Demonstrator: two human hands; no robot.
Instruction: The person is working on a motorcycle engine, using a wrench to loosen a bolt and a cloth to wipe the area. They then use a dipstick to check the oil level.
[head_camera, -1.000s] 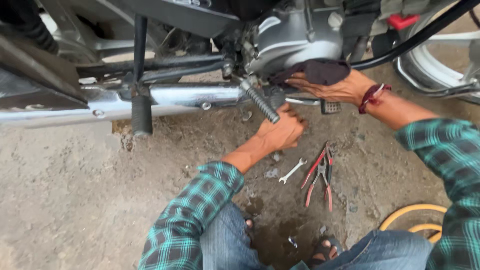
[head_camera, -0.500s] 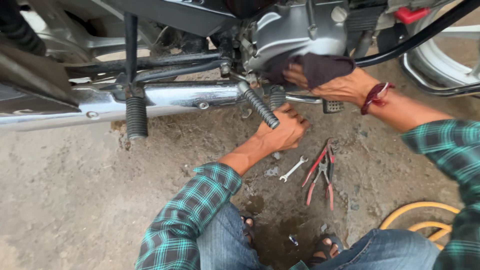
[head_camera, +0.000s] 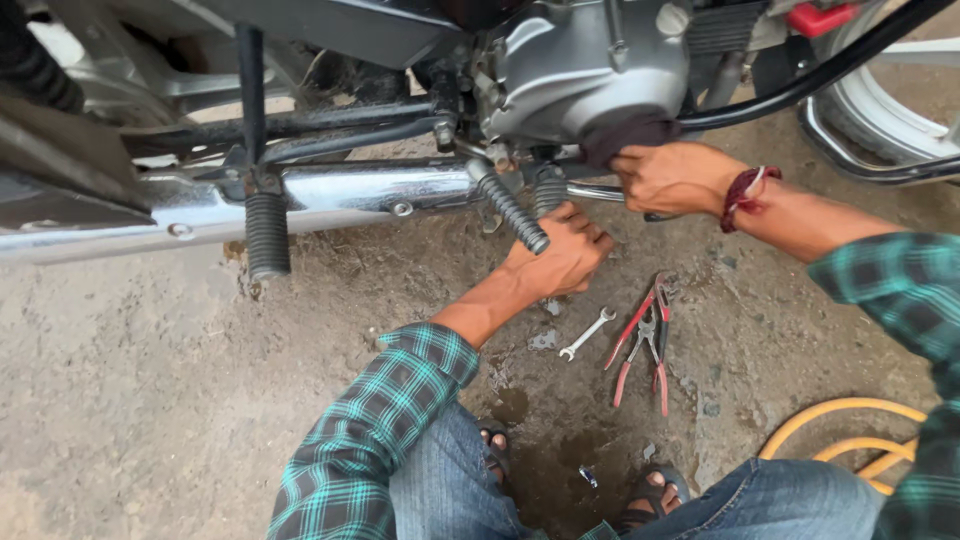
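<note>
I crouch beside a motorcycle, facing its grey engine casing (head_camera: 590, 70). My left hand (head_camera: 562, 250) is curled into a fist just below the engine, beside a ribbed black rubber lever (head_camera: 510, 212). What the fist holds, if anything, is hidden. My right hand (head_camera: 672, 176) grips a dark cloth (head_camera: 628, 136) pressed against the underside of the casing. A red thread band circles that wrist. Both sleeves are green plaid.
A chrome exhaust pipe (head_camera: 350, 190) runs left, with a black footpeg (head_camera: 267, 235) hanging in front of it. A small silver spanner (head_camera: 587, 333) and red-handled pliers (head_camera: 645, 345) lie on the dirt. A yellow hose (head_camera: 850, 430) coils lower right; a wheel rim (head_camera: 880, 140) is upper right.
Both hands stay under the engine. My right hand has shifted slightly left with the cloth, and the view has drifted a little.
</note>
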